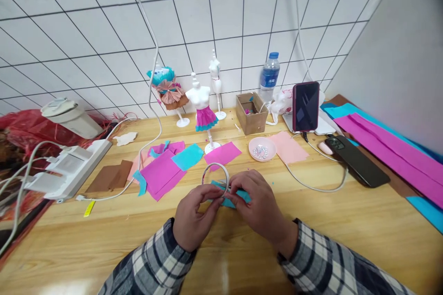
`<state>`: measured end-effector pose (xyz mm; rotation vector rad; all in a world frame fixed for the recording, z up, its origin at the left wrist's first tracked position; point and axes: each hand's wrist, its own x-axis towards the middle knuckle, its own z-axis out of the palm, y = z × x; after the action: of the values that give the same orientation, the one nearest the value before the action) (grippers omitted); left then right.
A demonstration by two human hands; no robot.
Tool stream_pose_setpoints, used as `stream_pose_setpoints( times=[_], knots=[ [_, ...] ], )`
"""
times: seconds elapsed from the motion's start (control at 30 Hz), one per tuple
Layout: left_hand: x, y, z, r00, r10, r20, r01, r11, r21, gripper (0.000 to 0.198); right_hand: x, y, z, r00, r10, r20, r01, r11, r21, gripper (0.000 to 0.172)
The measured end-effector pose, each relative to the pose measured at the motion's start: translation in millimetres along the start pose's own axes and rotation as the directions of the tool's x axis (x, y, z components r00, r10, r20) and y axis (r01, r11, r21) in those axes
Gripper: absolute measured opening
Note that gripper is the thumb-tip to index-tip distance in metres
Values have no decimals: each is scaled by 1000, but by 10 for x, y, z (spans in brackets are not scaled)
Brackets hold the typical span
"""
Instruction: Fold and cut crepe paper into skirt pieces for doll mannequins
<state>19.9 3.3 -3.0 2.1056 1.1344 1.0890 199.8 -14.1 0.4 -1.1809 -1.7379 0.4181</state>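
Observation:
My left hand is closed, thumb and fingers pinching the lower edge of a thin white ring that looks like a nearly used-up roll of tape. The ring stands upright. Close against its right side, my right hand is closed in a pinch; what lies between those fingertips is too small to make out. Beneath both hands a piece of blue crepe paper lies on the wooden table, partly hidden by the fingers. Beyond them stands a white mini mannequin in a pink skirt with a blue hem.
Pink crepe paper and brown pieces lie left. A pink dish of beads, a cardboard box, a water bottle and a propped phone stand behind. A white cable crosses the right; a power strip sits left.

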Motion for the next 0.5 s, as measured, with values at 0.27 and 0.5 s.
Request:
stream_pose_setpoints(
  times=[0.27, 0.5],
  knots=[
    [-40, 7, 36, 998, -40, -50, 38, 999, -31, 19, -40, -29, 65, 994, -17, -106, 11, 998, -58, 13],
    [106, -113, -222, 981, 145, 127, -173, 955, 242, 31, -7, 26, -67, 980, 179, -90, -174, 983, 58, 12]
  ],
)
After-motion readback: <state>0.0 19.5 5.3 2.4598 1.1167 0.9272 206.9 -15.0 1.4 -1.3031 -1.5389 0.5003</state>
